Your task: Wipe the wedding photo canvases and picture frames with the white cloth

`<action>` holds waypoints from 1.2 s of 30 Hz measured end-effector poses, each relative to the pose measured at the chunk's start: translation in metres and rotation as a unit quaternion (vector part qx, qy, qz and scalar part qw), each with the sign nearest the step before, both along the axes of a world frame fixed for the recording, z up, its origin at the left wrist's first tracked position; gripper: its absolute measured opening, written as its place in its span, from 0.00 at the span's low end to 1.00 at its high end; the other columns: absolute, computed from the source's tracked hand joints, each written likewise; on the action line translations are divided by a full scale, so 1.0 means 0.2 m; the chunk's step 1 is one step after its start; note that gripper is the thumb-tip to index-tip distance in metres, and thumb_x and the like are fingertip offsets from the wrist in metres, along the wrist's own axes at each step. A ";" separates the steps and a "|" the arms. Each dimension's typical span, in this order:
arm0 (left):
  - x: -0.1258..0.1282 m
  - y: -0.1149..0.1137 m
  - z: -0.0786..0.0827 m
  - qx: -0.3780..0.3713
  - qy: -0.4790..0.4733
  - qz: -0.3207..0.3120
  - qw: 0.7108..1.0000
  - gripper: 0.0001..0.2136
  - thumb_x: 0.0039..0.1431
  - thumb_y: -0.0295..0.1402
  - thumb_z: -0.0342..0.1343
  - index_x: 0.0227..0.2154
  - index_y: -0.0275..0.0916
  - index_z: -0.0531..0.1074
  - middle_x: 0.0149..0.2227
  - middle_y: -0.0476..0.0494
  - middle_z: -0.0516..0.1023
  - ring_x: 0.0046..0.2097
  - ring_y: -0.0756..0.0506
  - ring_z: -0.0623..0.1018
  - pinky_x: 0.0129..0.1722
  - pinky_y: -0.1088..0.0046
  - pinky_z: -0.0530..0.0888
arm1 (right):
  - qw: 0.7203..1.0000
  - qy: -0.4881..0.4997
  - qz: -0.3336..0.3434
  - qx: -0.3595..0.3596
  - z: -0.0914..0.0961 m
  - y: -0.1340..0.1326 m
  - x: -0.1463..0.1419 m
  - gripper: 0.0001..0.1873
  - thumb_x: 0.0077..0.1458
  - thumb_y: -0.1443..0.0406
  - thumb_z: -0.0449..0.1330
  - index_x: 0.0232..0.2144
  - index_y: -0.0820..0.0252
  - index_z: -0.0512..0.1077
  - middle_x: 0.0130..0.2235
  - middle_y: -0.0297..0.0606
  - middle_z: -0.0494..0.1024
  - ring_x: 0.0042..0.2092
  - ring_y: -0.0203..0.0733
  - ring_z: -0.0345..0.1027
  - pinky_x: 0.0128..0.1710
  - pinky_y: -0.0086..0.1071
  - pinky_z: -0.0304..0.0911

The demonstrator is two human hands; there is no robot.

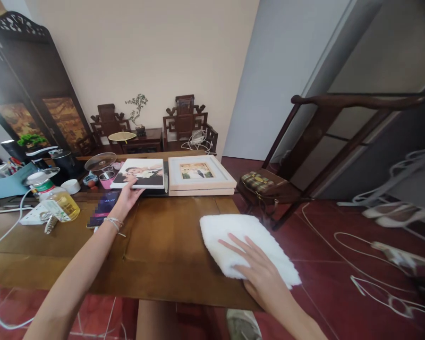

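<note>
My left hand reaches to the back of the wooden table and grips the front edge of a white-edged photo panel. A dark flat object lies under that panel. At the table's right end my right hand lies flat with fingers spread on a folded white towel. Part of the towel hangs past the table's edge. Beside the photo panel sits a stack of light wooden picture frames, the upper one showing a framed photo. Just left of my left wrist is a phone with its screen lit.
On the left of the table stand a bottle of yellow liquid, a white power strip, a white cup and a blue box. A wooden chair with a plaid bag stands right. Cables cross the red floor.
</note>
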State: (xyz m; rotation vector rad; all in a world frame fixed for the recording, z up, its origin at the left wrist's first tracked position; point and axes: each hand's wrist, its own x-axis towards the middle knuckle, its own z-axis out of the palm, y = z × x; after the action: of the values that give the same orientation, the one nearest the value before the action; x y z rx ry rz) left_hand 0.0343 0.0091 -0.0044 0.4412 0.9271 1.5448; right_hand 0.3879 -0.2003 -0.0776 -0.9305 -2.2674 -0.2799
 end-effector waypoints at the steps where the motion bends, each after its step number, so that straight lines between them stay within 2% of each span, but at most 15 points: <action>1: 0.01 0.01 -0.02 -0.004 -0.001 -0.002 1.000 0.10 0.59 0.20 0.50 0.41 0.36 0.72 0.31 0.45 0.80 0.31 0.48 0.81 0.39 0.69 0.80 | 1.000 -0.003 -0.001 -0.003 0.00 0.00 0.00 0.21 0.38 0.83 0.46 0.26 0.58 0.70 0.56 0.45 0.71 0.63 0.52 0.52 0.56 0.59 0.58; 7: 0.07 0.05 -0.10 -0.017 -0.005 -0.002 1.000 0.11 0.59 0.20 0.52 0.42 0.37 0.71 0.32 0.46 0.80 0.31 0.49 0.81 0.39 0.69 0.80 | 1.000 0.012 0.007 -0.022 0.01 -0.01 0.01 0.20 0.38 0.82 0.45 0.25 0.59 0.70 0.55 0.48 0.71 0.63 0.53 0.53 0.55 0.59 0.59; 12: 0.08 0.07 -0.14 -0.020 -0.006 0.000 1.000 0.13 0.58 0.24 0.57 0.46 0.38 0.70 0.38 0.43 0.81 0.37 0.48 0.81 0.42 0.69 0.79 | 0.999 0.023 0.010 -0.034 0.00 -0.01 0.01 0.18 0.37 0.81 0.46 0.25 0.59 0.69 0.55 0.49 0.71 0.63 0.52 0.53 0.56 0.58 0.57; 15: 0.07 0.07 -0.15 -0.006 0.002 -0.006 1.000 0.13 0.57 0.23 0.58 0.45 0.39 0.71 0.40 0.43 0.81 0.39 0.47 0.81 0.44 0.68 0.78 | 0.999 0.027 0.012 -0.038 0.00 -0.01 0.01 0.18 0.37 0.81 0.46 0.25 0.59 0.69 0.55 0.49 0.71 0.63 0.53 0.53 0.57 0.57 0.56; 20: 0.08 0.04 -0.17 0.006 0.039 -0.001 0.999 0.11 0.54 0.17 0.59 0.39 0.35 0.72 0.35 0.43 0.81 0.38 0.48 0.81 0.46 0.67 0.78 | 0.998 0.036 0.011 -0.051 0.00 -0.01 0.01 0.19 0.36 0.80 0.46 0.26 0.59 0.70 0.56 0.47 0.71 0.63 0.52 0.53 0.58 0.57 0.55; 25: 0.13 0.02 -0.21 -0.002 0.107 0.065 0.992 0.06 0.55 0.20 0.60 0.35 0.32 0.71 0.29 0.48 0.79 0.34 0.52 0.81 0.45 0.72 0.78 | 0.998 0.031 0.008 -0.056 0.01 -0.01 0.01 0.19 0.37 0.81 0.46 0.26 0.59 0.70 0.56 0.47 0.71 0.63 0.52 0.52 0.58 0.57 0.55; 28: 0.15 0.02 -0.23 -0.023 0.157 0.080 0.984 0.06 0.54 0.24 0.62 0.34 0.31 0.72 0.26 0.46 0.79 0.32 0.51 0.81 0.42 0.74 0.79 | 0.998 0.027 0.012 -0.052 0.01 -0.01 0.01 0.19 0.38 0.81 0.46 0.26 0.60 0.70 0.56 0.48 0.71 0.63 0.52 0.52 0.57 0.58 0.56; 34: 0.09 0.00 -0.22 -0.088 0.271 0.046 0.957 0.12 0.47 0.33 0.67 0.25 0.28 0.74 0.19 0.39 0.77 0.23 0.46 0.80 0.26 0.76 0.78 | 0.998 0.028 0.013 -0.059 0.00 -0.01 0.01 0.19 0.38 0.81 0.46 0.26 0.59 0.71 0.56 0.47 0.70 0.63 0.52 0.52 0.58 0.58 0.55; 36: 0.06 -0.01 -0.23 -0.108 0.301 0.037 0.947 0.13 0.44 0.35 0.69 0.23 0.29 0.74 0.17 0.39 0.77 0.22 0.45 0.79 0.23 0.77 0.76 | 0.997 0.035 0.012 -0.060 0.00 -0.01 0.01 0.20 0.37 0.81 0.46 0.26 0.59 0.71 0.56 0.45 0.70 0.63 0.51 0.52 0.58 0.57 0.54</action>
State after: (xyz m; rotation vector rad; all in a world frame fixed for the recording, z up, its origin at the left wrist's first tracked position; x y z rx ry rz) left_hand 0.0473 0.0073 -0.0498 0.7462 1.5831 1.3699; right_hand 0.3895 -0.2030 -0.0769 -0.9578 -2.2499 -0.0987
